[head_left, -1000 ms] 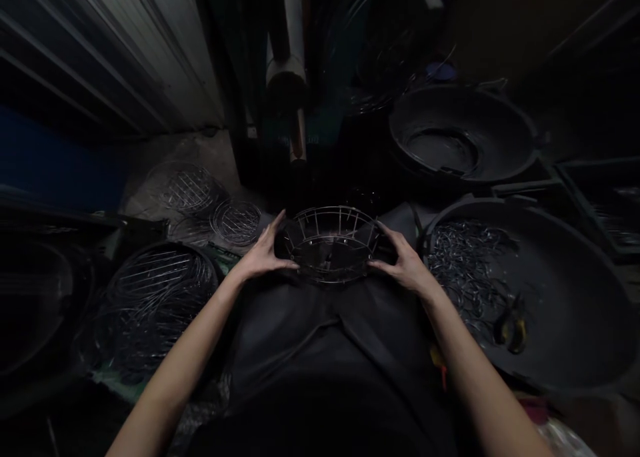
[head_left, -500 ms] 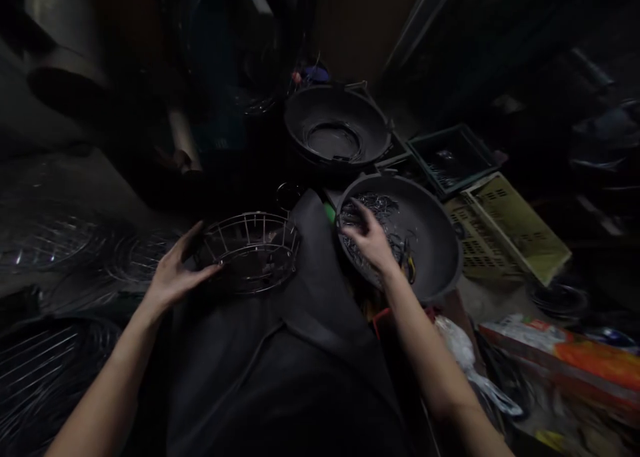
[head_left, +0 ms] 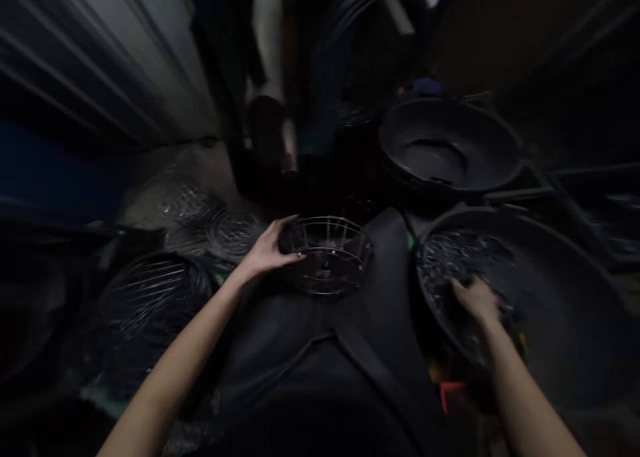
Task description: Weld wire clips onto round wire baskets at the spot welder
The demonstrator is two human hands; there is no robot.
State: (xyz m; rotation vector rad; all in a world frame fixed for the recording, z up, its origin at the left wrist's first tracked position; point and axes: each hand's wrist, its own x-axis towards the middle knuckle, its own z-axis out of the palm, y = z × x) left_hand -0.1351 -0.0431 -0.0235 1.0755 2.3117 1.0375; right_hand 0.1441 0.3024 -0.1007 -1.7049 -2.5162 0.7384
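My left hand (head_left: 265,252) grips the left side of a round wire basket (head_left: 327,249), thumb in front and fingers behind. The basket, two wire rings joined by short uprights, rests on a dark apron (head_left: 300,337) over my lap. To the right, my right hand (head_left: 479,300) is down at a heap of small metal wire pieces (head_left: 450,257) in a wide dark pan (head_left: 560,310). Its fingers are blurred and partly hidden, so I cannot make out whether they hold anything. A yellow bit of a tool handle (head_left: 523,340) shows beside my right wrist.
A second dark pan (head_left: 485,137) with a coil of wire stands behind. Bundles of wire rings (head_left: 233,234) lie on the floor at left, near a round container of wire rods (head_left: 150,290). Below the near pan is a red box edge (head_left: 450,394).
The view has swung left, so everything sits further right. My right hand has lowered from above the pan into the wire pieces. My left hand stays on the wire basket.
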